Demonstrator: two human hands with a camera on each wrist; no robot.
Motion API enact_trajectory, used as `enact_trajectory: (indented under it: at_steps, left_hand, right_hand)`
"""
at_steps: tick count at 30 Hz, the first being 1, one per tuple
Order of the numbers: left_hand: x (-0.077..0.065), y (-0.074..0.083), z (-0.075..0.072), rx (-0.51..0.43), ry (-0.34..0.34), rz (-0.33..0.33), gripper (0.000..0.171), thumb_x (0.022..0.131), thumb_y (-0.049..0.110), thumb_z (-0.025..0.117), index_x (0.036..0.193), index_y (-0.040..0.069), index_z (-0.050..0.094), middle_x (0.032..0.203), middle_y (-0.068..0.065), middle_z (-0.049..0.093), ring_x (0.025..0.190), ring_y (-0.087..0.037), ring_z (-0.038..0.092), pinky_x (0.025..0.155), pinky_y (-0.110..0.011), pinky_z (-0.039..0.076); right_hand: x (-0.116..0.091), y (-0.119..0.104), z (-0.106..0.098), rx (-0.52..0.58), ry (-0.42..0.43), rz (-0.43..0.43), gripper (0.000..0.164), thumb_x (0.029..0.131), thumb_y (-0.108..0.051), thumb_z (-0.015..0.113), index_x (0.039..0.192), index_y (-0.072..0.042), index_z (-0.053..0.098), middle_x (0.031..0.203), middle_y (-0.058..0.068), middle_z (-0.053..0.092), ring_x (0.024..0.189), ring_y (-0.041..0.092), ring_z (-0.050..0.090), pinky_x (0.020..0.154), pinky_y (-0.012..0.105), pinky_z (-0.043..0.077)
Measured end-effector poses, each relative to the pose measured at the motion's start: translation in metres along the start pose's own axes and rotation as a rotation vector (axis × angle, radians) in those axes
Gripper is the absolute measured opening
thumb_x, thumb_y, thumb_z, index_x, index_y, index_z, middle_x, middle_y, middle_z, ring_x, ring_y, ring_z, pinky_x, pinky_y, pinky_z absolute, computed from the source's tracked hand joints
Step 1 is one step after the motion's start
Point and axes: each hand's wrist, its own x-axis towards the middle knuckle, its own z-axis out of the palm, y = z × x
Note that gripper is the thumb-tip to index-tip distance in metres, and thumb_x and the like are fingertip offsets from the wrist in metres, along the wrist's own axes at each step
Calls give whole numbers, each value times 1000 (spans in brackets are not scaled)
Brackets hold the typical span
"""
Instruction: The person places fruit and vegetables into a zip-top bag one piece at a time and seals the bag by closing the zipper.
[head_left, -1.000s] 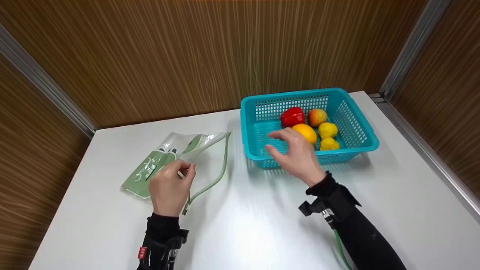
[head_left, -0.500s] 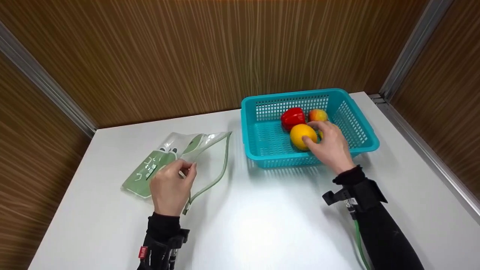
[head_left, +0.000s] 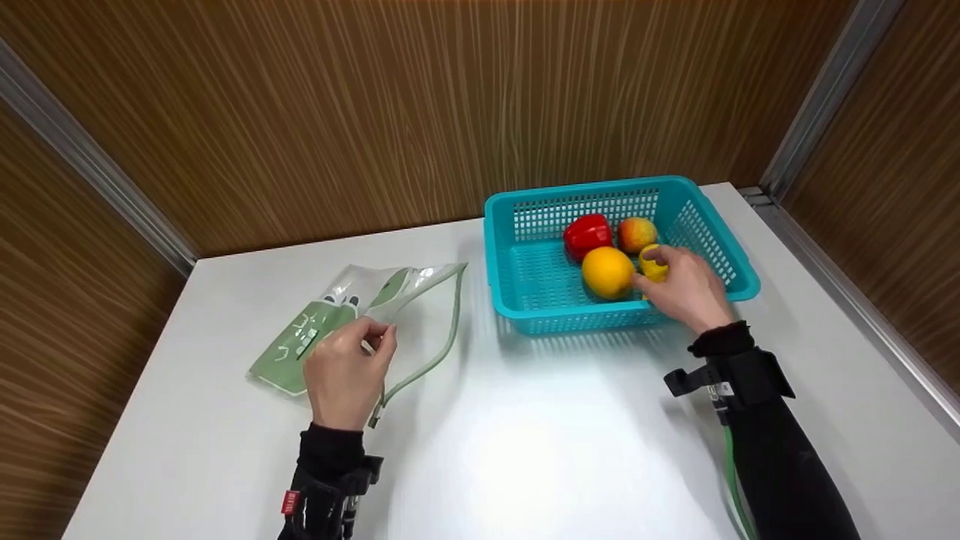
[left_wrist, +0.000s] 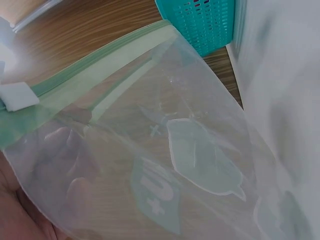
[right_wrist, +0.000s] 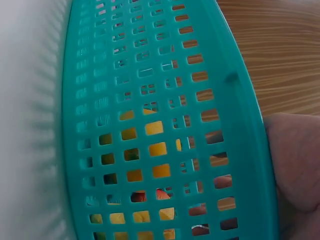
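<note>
Nearest me, on the left sleeve (head_left: 330,465), a red tag (head_left: 290,502) bore white letters too small to read for certain. Just beyond it, the left hand (head_left: 345,371) had its thumb and forefinger brought together, pinching the edge of a clear zip bag (head_left: 300,345) on the white table (head_left: 510,450). The bag's mouth gaped beside that hand, its white slider (left_wrist: 19,96) at one end of the green strip. From the left wrist, a green patch (left_wrist: 156,195) on the film showed what looked like a "U" beside a plus sign; the white marks on the larger green panel I couldn't make out.

Farther off, the right hand (head_left: 688,289) leaned over the near rim of the teal basket (head_left: 547,316), finger and thumb curved about a yellow fruit (head_left: 654,268); I couldn't tell whether they had closed on it. An orange (head_left: 608,272) sat just beside the thumb, with a red pepper (head_left: 587,236) and a reddish-yellow fruit (head_left: 637,235) behind.

The step looked like picking out that yellow fruit; the next move called for a firm grip, clear of the orange, and a straight lift.
</note>
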Motion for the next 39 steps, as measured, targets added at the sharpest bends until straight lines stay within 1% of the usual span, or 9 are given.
enact_trajectory:
  at_steps: [8, 13, 17, 21, 23, 26, 30, 36, 39]
  left_hand:
    - [0, -1, 2, 0, -7, -3, 12, 80, 18, 73, 70, 14, 67, 61, 2, 66, 54, -14, 60, 50, -28, 39]
    - [-1, -1, 1, 1, -15, -9, 13, 80, 18, 73, 69, 14, 67, 61, 2, 66, 54, -13, 58, 51, -27, 38]
    - [-1, -1, 1, 1, -22, -19, 12, 80, 19, 72, 70, 15, 68, 61, 2, 65, 54, -14, 59, 51, -27, 38]
    - [-1, -1, 2, 3, -20, -19, 11, 79, 19, 73, 70, 14, 68, 61, 2, 66, 54, -14, 59, 51, -27, 38]
    - [-1, -1, 2, 4, -16, -15, 11, 79, 19, 73, 70, 14, 68, 61, 2, 66, 55, -13, 59, 51, -27, 38]
    - [-1, 0, 2, 11, -19, -12, 11, 79, 19, 73, 70, 15, 68, 61, 2, 66, 54, -13, 59, 50, -27, 38]
    - [0, 0, 2, 13, -21, -14, 11, 79, 20, 73, 71, 15, 68, 61, 3, 66, 54, -12, 59, 51, -27, 39]
    - [0, 0, 2, 10, -22, -15, 11, 79, 20, 73, 71, 15, 69, 62, 2, 67, 55, -13, 59, 51, -27, 39]
    - [0, -1, 2, 13, -21, -13, 10, 79, 20, 73, 71, 15, 69, 62, 2, 67, 55, -14, 59, 52, -28, 39]
  right_hand:
    - [14, -2, -11, -88, -277, 103, 65, 90, -42, 58, 140, -3, 42, 143, 26, 43, 116, 41, 42, 100, 58, 37]
    - [25, -1, -15, -154, -391, 88, 66, 88, -39, 61, 138, -1, 42, 138, 28, 46, 109, 40, 44, 95, 56, 41]
    - [32, 0, -16, -211, -445, 44, 59, 83, -38, 65, 127, 0, 52, 108, 21, 57, 96, 34, 48, 78, 43, 41]
    - [38, 3, -13, -249, -497, 5, 47, 81, -38, 67, 110, -2, 59, 85, 10, 52, 85, 28, 48, 69, 35, 34]
    - [41, 4, -12, -262, -531, -12, 46, 81, -37, 67, 109, -2, 60, 86, 10, 55, 84, 27, 50, 69, 34, 35]
    - [45, 6, -10, -290, -587, -30, 48, 82, -33, 65, 116, 0, 60, 96, 14, 61, 86, 28, 52, 73, 34, 39]
    - [50, 6, -8, -338, -631, -50, 48, 81, -25, 61, 121, 2, 58, 103, 18, 62, 87, 30, 51, 74, 36, 39]
    - [52, 6, -6, -358, -640, -76, 42, 81, -17, 59, 118, 2, 59, 102, 18, 61, 86, 29, 51, 73, 35, 38]
    - [50, 4, -6, -315, -631, -22, 44, 82, -22, 62, 120, 0, 59, 103, 16, 59, 89, 29, 50, 76, 35, 38]
